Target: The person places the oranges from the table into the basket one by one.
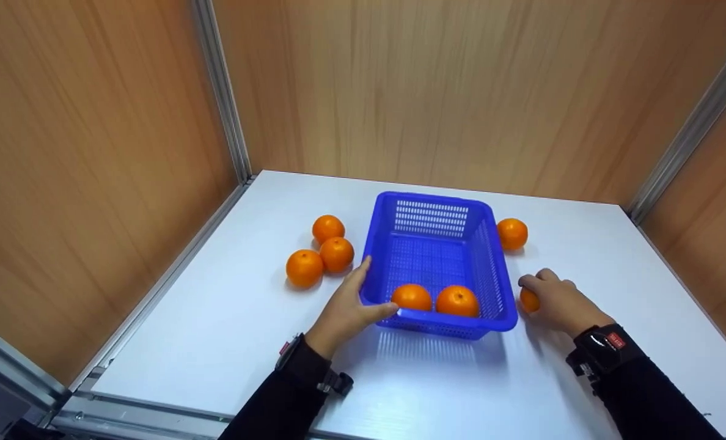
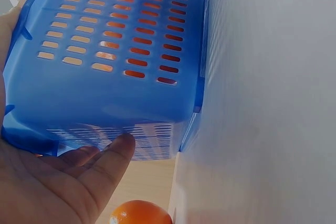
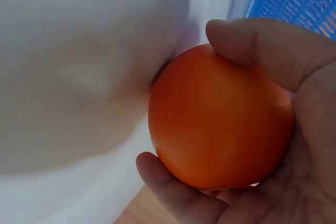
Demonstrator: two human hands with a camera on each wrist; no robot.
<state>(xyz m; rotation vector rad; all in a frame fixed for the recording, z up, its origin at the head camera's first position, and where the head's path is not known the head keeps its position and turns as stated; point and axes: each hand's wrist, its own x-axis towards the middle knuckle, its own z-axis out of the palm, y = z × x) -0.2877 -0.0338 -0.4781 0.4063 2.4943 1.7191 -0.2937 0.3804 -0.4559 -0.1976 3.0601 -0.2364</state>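
A blue plastic basket (image 1: 433,263) with slotted sides stands mid-table, two oranges (image 1: 458,301) lying at its near end. At its near left corner, my left hand (image 1: 351,308) grips the rim, the thumb over the edge and the fingers along the outer wall (image 2: 105,98). To the right of the basket, my right hand (image 1: 561,304) holds another orange (image 3: 220,119), thumb and fingers curled round it. That orange appears to touch the white tabletop in the right wrist view. In the head view the hand covers most of it.
Three oranges (image 1: 305,269) sit grouped on the white table (image 1: 216,342) left of the basket. One more orange (image 1: 513,234) rests beside the basket's far right side. Wood-grain panels (image 1: 448,98) with metal posts (image 1: 222,91) enclose the back and sides.
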